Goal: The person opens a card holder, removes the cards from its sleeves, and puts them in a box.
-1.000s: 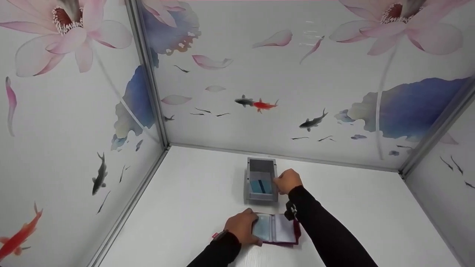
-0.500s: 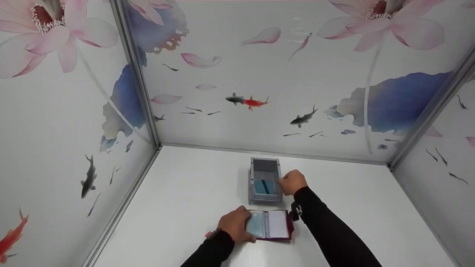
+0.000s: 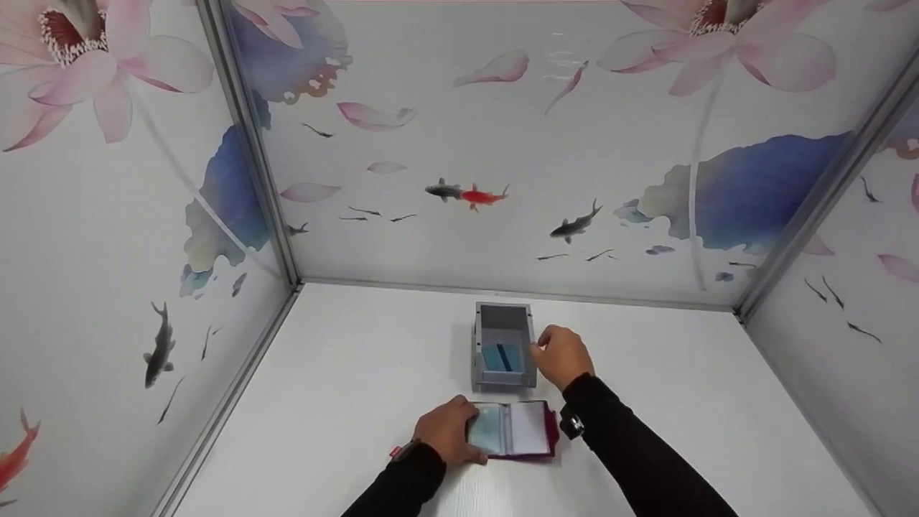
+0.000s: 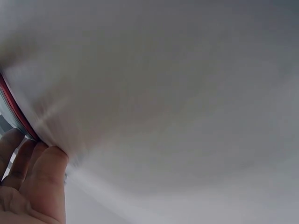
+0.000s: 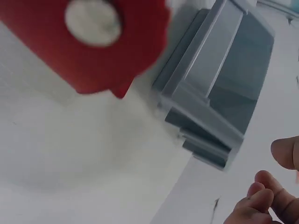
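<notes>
A small dark-red card holder (image 3: 528,429) with clear sleeves lies spread on the white table. My left hand (image 3: 445,431) grips its left side, the thumb at the near edge and fingers at the far edge. In the left wrist view, the left fingers (image 4: 46,172) press along the holder's red edge (image 4: 17,112). Beyond it stands a grey bin (image 3: 502,384) with a blue card (image 3: 492,357) bearing a dark stripe inside. My right hand (image 3: 565,357) hovers by the bin's right wall, fingers loosely bent. The right wrist view shows a gap between thumb and fingers (image 5: 268,196), nothing held.
The holder's red flap with a round pale snap (image 5: 93,21) sticks out to the right, close to the right wrist. White panels (image 3: 402,244) printed with lotus and fish enclose the table (image 3: 359,373) at the back and both sides.
The head view has turned slightly right, so the scene shifts left. My right hand stays by the bin; its thumb and index finger look further apart. The left hand keeps hold of the card holder.
</notes>
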Demonstrator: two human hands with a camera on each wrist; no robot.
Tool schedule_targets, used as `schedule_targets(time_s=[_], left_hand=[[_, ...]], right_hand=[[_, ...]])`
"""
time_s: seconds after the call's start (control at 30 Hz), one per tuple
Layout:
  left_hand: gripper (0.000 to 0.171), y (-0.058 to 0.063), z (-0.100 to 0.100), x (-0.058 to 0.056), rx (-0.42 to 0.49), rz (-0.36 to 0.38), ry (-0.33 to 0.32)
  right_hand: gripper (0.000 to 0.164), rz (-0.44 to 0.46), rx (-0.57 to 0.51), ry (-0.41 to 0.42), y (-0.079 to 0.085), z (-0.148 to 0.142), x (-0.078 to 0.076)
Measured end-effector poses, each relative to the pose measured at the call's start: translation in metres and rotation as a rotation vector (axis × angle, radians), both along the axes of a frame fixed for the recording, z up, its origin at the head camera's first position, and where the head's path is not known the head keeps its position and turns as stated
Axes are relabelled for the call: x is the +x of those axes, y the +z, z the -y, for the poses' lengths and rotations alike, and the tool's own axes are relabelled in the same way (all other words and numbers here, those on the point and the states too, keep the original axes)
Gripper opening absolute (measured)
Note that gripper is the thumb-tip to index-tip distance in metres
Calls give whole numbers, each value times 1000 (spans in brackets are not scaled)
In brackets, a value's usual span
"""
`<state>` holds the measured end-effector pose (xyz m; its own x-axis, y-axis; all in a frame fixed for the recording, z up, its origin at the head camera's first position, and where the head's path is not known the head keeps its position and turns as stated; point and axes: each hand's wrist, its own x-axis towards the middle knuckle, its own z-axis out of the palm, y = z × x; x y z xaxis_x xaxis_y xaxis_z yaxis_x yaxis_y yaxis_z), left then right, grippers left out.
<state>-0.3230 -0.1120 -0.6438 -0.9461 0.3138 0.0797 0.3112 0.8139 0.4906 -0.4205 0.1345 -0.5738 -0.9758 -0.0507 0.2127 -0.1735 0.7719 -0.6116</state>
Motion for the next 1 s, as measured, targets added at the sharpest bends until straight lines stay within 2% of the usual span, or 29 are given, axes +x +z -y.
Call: schedule_targets(time_s=[0.1,0.2,0.4,0.5,0.63,0.8,1.0], left_hand=[[76,3,4,0,10,7,6],[80,3,4,0,27,19,14],[105,0,2,2,39,16,31],[110,-2,1,1,23,7,23],[108,-6,-2,-2,-5,13,8],[105,-2,-3,-2,-7,47,0],[104,5,-1,1,27,59,-1]], right_hand=[[9,25,-29,88,0,18,22],[8,79,-29,180,-7,33,43],[13,135,51,332,-33,46,63],[23,181,80,349,-43,48,68],[40,236,109,345,-45,51,74],[53,229,176,351,-45,53,77],[64,228,150,364,-41,53,79]])
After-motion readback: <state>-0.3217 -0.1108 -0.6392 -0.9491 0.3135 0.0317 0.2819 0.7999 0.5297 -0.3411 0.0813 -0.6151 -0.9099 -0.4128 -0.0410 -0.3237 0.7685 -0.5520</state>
